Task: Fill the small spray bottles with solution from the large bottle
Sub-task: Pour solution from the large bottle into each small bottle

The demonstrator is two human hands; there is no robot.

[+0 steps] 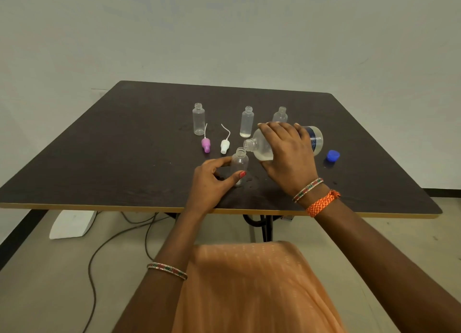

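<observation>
The right hand [287, 155] covers most of the large bottle [264, 148], so only its neck, its shoulder and a part of the blue label at the right side can be seen. This hand grasps the bottle from above, with the fingers curled over its body. The bottle lies almost horizontal, near the centre of the frame; its long axis runs left to right and its open mouth points to the left, just above and right of the mouth of a small bottle [239, 163]. A little liquid sits in the low side of the large bottle; whether any is flowing out I cannot tell. The small bottle stands upright on the counter [124, 158], and the left hand [212, 180] holds it between the thumb and a finger; its lower part is partly hidden by the thumb. Behind the right hand, another small bottle [280, 114] shows only its top. Two more open small bottles [198, 119] [247, 122] stand upright further back. A pink spray cap [206, 144] and a white spray cap [224, 146] lie between them, thin tubes pointing up the frame. A blue cap [333, 156] lies right of the large bottle.
</observation>
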